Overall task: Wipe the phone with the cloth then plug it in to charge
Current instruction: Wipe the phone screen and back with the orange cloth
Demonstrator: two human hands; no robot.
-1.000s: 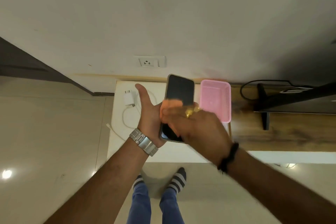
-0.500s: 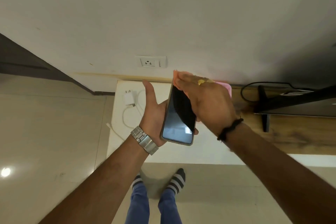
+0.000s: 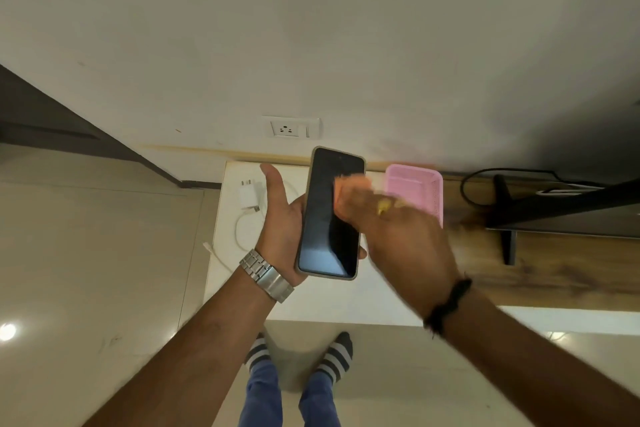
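My left hand (image 3: 282,218) cradles a dark-screened phone (image 3: 327,218) in a beige case, screen up, above the white table (image 3: 311,302). My right hand (image 3: 398,232), blurred by motion, presses an orange cloth (image 3: 349,184) against the right side of the phone's screen. Only a strip of the cloth shows past the fingers. A white charger adapter (image 3: 250,195) lies on the table's back left, and its white cable (image 3: 239,232) loops toward the left edge. A white wall socket (image 3: 289,128) sits on the wall just above the table.
A pink plastic basket (image 3: 420,191) stands on the table behind my right hand. To the right is a wooden surface (image 3: 554,274) with a black monitor stand (image 3: 505,211) and black cable. My feet in striped socks stand on the tiled floor below.
My right hand with the cloth went from the phone's lower part up to its top edge, then back down to the middle right of the screen. The phone stays in my left hand.
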